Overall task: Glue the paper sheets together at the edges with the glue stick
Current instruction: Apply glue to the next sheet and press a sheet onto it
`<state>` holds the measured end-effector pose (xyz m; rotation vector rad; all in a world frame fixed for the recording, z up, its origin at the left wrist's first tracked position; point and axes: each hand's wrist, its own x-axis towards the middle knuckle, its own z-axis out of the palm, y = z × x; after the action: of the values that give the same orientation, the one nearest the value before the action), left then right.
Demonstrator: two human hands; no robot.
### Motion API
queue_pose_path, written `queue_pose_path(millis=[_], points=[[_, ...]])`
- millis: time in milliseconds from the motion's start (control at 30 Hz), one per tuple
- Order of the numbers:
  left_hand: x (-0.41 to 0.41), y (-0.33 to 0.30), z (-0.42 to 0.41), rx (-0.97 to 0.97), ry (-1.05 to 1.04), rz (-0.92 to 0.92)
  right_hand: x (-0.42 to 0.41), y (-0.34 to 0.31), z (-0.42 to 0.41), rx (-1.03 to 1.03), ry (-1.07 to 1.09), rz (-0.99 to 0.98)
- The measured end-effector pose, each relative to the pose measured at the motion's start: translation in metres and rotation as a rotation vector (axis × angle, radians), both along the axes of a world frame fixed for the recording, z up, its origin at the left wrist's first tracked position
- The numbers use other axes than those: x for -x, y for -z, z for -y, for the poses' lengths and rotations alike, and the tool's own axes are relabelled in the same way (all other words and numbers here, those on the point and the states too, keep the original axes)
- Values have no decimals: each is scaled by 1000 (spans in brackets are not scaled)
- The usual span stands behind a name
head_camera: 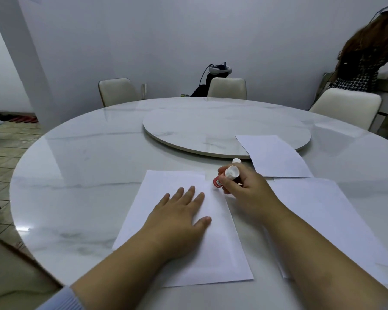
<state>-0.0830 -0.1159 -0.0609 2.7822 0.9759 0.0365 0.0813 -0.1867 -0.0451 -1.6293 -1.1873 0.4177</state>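
The glue stick [224,179] sat in the right hand [246,193], fingers wrapped round its red barrel, tilted with its lower end down at the right edge of the near sheet [188,231], close to that sheet's far right corner. Whether the tip actually touched the paper could not be told, since the fingers hid it. A small white piece, probably the cap [236,161], stood on the table just beyond the hand.

The stick looked light and rigid, easy to steer with a grip round the middle of the barrel, as it was held. The paper was the awkward part: thin, limp and apt to slide or wrinkle on the glossy marble table [87,164] under a dragging glue tip. The left hand [179,218] lay flat on the sheet, fingers spread wide, pinning it, which seemed the right place to hold.

A second sheet [334,220] lay just right of the first, partly under the right forearm, and a third sheet [273,155] rested farther off, its far end on the turntable [211,128]. Pale chairs [117,90] stood around, and another person [367,63] was at the far right.
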Motion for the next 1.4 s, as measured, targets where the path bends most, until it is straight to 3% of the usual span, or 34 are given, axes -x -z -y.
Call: queue_pose_path(millis=[200, 467, 567, 667, 733, 833, 900, 1100, 1400], points=[[0, 2, 0, 4, -5, -17, -1, -15, 15, 36, -100, 23], [1, 0, 0, 20, 17, -19, 7, -36, 36, 497, -648, -98], [2, -9, -5, 85, 71, -78, -1, -35, 37, 288, -665, -336], [12, -33, -19, 187, 243, -273, -12, -32, 31, -153, -386, -591], [16, -46, -22, 265, 300, -242, -16, -32, 28, -353, -184, -638], [5, -37, -6, 162, 128, -1, -16, -30, 26, -390, 68, -506], [-2, -21, 10, 23, 41, -70, -15, -25, 24, -328, 151, -355], [8, -10, 11, 51, 194, -188, -5, -13, 19, -153, 25, -85], [11, -9, 13, 60, 172, -194, 4, -13, 16, -10, -70, -8]])
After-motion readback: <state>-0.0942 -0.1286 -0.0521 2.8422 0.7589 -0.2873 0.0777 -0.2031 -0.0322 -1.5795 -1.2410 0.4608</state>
